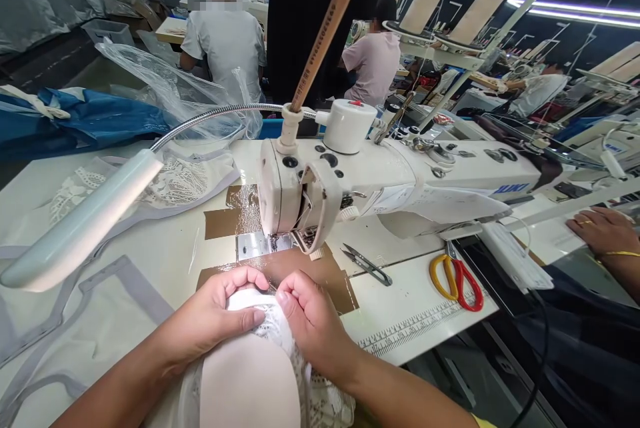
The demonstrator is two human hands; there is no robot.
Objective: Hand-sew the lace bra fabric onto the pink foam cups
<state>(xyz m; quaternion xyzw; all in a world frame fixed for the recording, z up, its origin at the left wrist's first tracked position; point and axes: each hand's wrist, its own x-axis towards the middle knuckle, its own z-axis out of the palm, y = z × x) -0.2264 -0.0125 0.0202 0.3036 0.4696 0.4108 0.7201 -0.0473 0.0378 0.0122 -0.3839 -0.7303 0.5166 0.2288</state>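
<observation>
Head view: I'm seeing left hand [235, 308] clamping white lace garment [273, 321], thumb on top; right hand [313, 321] pinching its far edge, fingertips together. Garment lying between both, neither nearer, long axis running from wearer toward sewing machine [345, 181], stopping short of metal plate [250, 247].

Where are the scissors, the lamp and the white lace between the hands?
Scissors [459, 276], head view: red handle.
Lamp [83, 223], head view: middle of its long body.
White lace [273, 325], head view: patterned upper part.
</observation>
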